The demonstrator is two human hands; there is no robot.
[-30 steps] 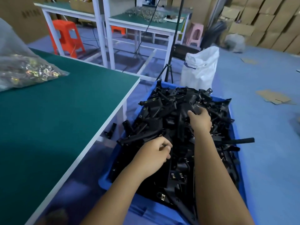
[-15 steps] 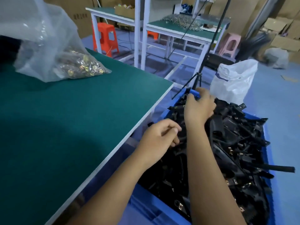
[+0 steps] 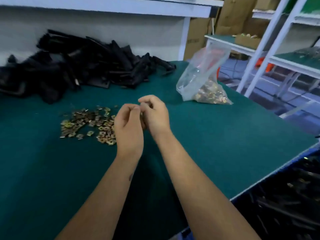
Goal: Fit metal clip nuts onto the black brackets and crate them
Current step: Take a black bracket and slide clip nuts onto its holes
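Over the middle of the green table (image 3: 216, 139), my left hand (image 3: 129, 130) and my right hand (image 3: 155, 115) are raised close together, fingers curled and fingertips almost meeting. A small glint shows between them, too blurred to name. Loose brass-coloured clip nuts (image 3: 86, 123) lie scattered on the mat just left of my left hand. A heap of black brackets (image 3: 74, 64) sits at the back left of the table. The blue crate of black brackets (image 3: 285, 196) is below the table's right edge, partly cut off by the frame.
A clear plastic bag of clip nuts (image 3: 206, 84) stands at the back right of the table. White table frames (image 3: 259, 49), cardboard boxes (image 3: 230, 16) and an orange stool (image 3: 267, 65) lie beyond on the right. A white shelf edge (image 3: 121, 6) runs overhead.
My view swung left from the crate to the tabletop. Both hands left the crate and now hover together above the mat beside the loose clip nuts.
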